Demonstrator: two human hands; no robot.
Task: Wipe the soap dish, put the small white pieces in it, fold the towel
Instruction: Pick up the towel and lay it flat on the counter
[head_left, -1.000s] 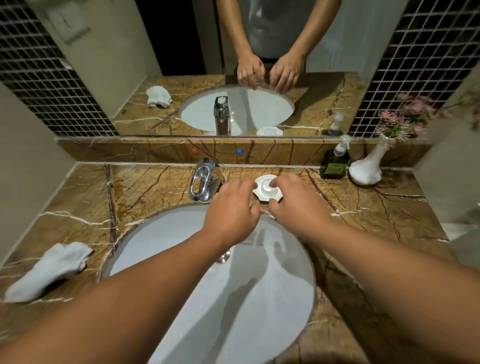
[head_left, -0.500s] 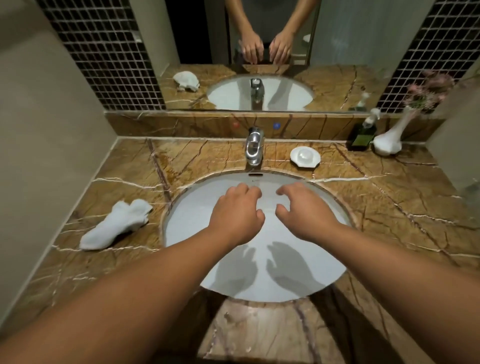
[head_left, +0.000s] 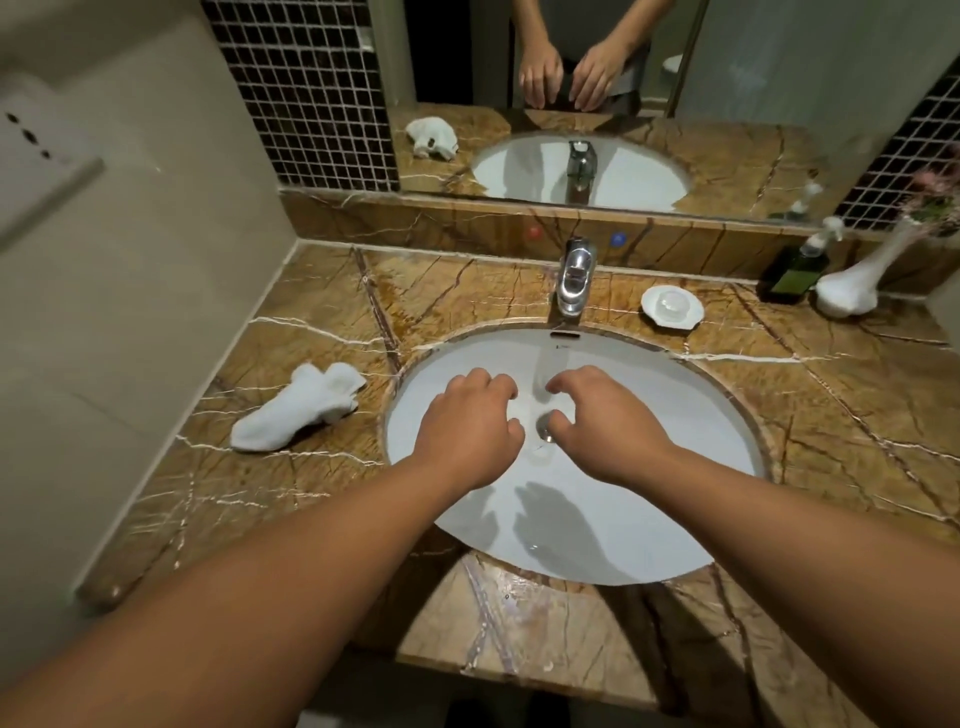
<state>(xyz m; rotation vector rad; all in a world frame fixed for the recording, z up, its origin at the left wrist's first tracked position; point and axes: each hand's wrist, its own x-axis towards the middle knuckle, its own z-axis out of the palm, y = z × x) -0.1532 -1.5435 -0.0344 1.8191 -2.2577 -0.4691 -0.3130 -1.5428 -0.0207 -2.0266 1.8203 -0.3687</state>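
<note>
Both empty, loosely curled, the left hand (head_left: 470, 426) and right hand (head_left: 605, 423) hover over the sink (head_left: 649, 519); the towel (head_left: 296, 408) lies crumpled on the worktop (head_left: 831, 415).

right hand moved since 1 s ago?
Yes. The right hand was at the soap dish beside the faucet; it has pulled back toward the person and is over the basin drain.

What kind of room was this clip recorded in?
A bathroom, likely a hotel's: an oval white basin set in a brown marble counter, a chrome tap running, a wall mirror behind.
</note>
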